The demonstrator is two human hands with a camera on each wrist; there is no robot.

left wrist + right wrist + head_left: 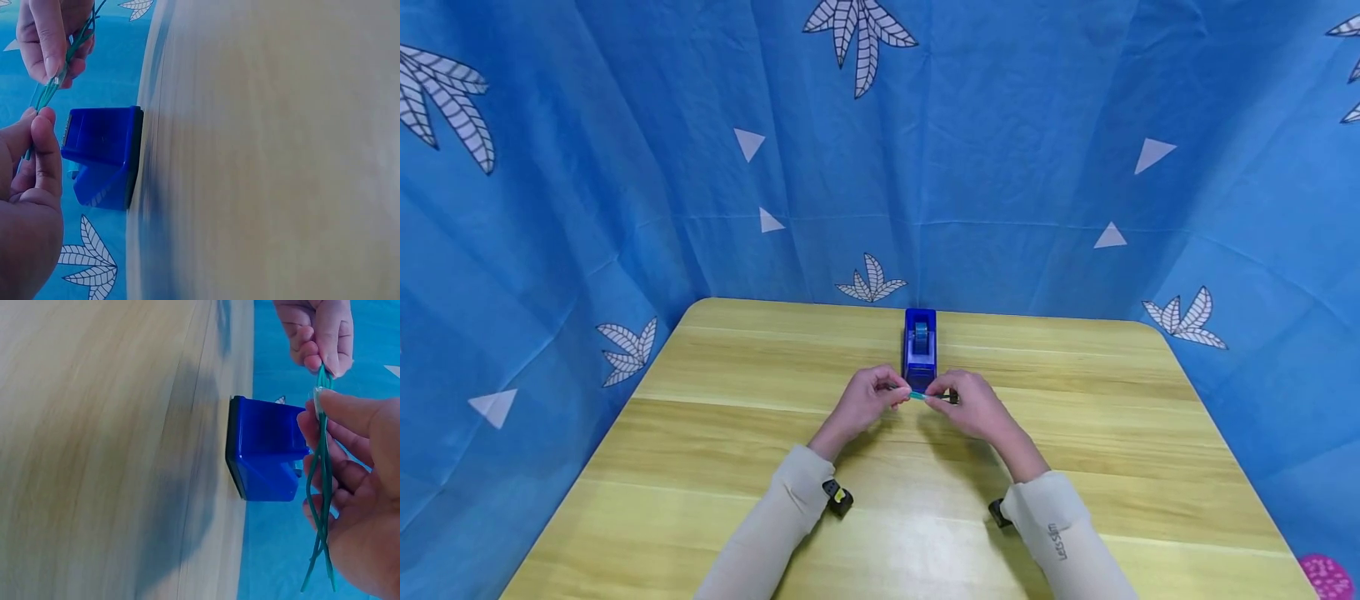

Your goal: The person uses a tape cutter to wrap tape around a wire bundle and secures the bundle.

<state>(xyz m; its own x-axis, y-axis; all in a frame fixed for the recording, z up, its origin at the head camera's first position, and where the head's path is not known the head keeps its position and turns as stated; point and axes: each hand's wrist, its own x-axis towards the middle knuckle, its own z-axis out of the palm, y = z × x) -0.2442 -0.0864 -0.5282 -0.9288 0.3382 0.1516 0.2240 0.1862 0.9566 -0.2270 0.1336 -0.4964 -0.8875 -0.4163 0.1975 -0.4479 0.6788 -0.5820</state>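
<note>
A thin bundle of green wire-like strands (324, 456) is stretched between both hands, above the table. My left hand (865, 404) pinches one end of it between thumb and fingertips. My right hand (976, 408) pinches the bundle a little further along, its thumb pressing at a strip of clear tape (318, 400) that lies on the strands. Past the right thumb the loose ends spread apart across the palm in the right wrist view. Just beyond the hands stands a blue tape dispenser (921, 360) with a roll of tape in it.
The dispenser stands near the far edge of a light wooden table (760, 442). Behind and beside the table hangs a blue curtain (1000, 150) with leaf and triangle prints. A pink round patch (1327, 577) shows at the lower right corner.
</note>
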